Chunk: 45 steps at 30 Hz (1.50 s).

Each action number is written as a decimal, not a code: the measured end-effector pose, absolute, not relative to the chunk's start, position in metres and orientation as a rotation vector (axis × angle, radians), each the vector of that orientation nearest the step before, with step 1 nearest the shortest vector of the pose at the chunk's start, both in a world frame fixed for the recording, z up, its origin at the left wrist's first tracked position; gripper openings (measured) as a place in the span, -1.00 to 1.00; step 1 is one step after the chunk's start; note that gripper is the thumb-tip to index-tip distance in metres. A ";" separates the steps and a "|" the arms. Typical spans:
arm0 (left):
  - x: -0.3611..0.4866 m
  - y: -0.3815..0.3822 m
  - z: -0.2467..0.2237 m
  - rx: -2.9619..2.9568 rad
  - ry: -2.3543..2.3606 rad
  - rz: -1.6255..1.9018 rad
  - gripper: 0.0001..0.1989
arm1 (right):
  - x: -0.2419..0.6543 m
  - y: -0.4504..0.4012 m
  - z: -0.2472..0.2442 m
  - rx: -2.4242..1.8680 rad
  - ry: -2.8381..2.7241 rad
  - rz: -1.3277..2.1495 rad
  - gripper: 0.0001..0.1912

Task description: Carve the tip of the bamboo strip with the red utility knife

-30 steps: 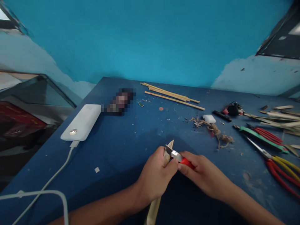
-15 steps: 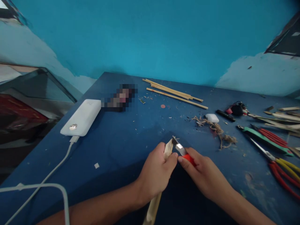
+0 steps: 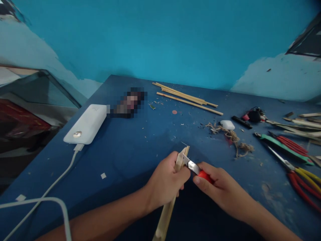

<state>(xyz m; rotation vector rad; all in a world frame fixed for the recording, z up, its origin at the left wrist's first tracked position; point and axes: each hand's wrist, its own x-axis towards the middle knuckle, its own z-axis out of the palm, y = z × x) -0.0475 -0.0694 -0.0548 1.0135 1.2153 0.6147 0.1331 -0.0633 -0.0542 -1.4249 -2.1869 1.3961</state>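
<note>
My left hand (image 3: 167, 180) is wrapped round a split bamboo strip (image 3: 163, 219), which slants from the bottom edge up past my fingers. Its upper end stands out above the thumb and forefinger. In my right hand (image 3: 220, 187) is a utility knife (image 3: 205, 175) with a red-orange handle and a metal blade holder. The blade touches the bamboo close to its top end, where a sliver appears parted from the rest. My palm hides most of the knife's handle.
On the blue table (image 3: 120, 157), bamboo sticks (image 3: 188, 100) lie at the back. A white power bank (image 3: 86, 124) with a cable is at left. Twine (image 3: 233, 137), a white case (image 3: 227, 125), scissors (image 3: 288, 164), green-and-red-handled pliers (image 3: 291, 147) and bamboo scraps (image 3: 306, 124) lie at right.
The knife blade has moved down from the bamboo's tip into its upper end, and the split-off sliver shows more. My right hand has shifted slightly right and down.
</note>
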 end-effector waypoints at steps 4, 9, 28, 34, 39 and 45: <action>-0.046 -0.072 -0.056 1.034 1.185 0.629 -0.84 | 0.138 -0.061 -0.054 -1.451 -1.903 1.516 -0.77; -0.041 -0.080 -0.059 1.156 1.102 0.586 -0.79 | 0.138 -0.055 -0.055 -1.486 -1.299 1.714 -0.75; -0.041 -0.079 -0.057 1.181 1.097 0.526 -0.56 | 0.131 -0.052 -0.057 -1.377 -1.109 1.858 -0.86; -0.041 -0.076 -0.055 1.174 1.143 0.561 -0.58 | 0.131 -0.054 -0.055 -1.337 -1.054 1.828 -0.85; -0.040 -0.077 -0.054 1.155 1.177 0.602 -0.60 | 0.135 -0.054 -0.052 -1.362 -1.074 1.811 -0.78; -0.045 -0.074 -0.058 1.119 1.172 0.684 -0.59 | 0.146 -0.055 -0.050 -1.348 -1.137 1.792 -0.77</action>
